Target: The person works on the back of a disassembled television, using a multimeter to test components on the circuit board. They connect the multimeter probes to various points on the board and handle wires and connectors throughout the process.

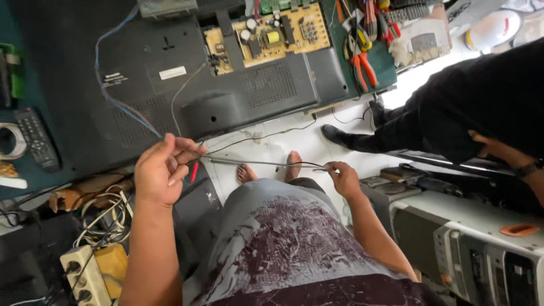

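Two hands are seen in the head view, both closed on one thin grey wire [255, 162] stretched between them above the floor. The left hand [162, 170] is pinched on the wire's left end, just beside a red-handled tool [194, 171] whose lower part is hidden. The right hand [341, 177] is closed around the other end, near a bare foot [293, 164] on the white tiled floor [283, 139]. The wire is held nearly level and taut, in front of the person's grey shirt.

Behind it, a flat television [226, 90] is laid back-up on the green surface [362, 56], with part of its cover off and a tan circuit board [266, 37] exposed. Orange-handled pliers [362, 65] lie to the board's right. A remote control [37, 139] rests at far left; a beige power strip [85, 277] sits lower left. Another person in black [481, 102] is bent over at right.

Judged from this: even tension should be kept, the pinch near each end, and the wire kept clear of the tool.
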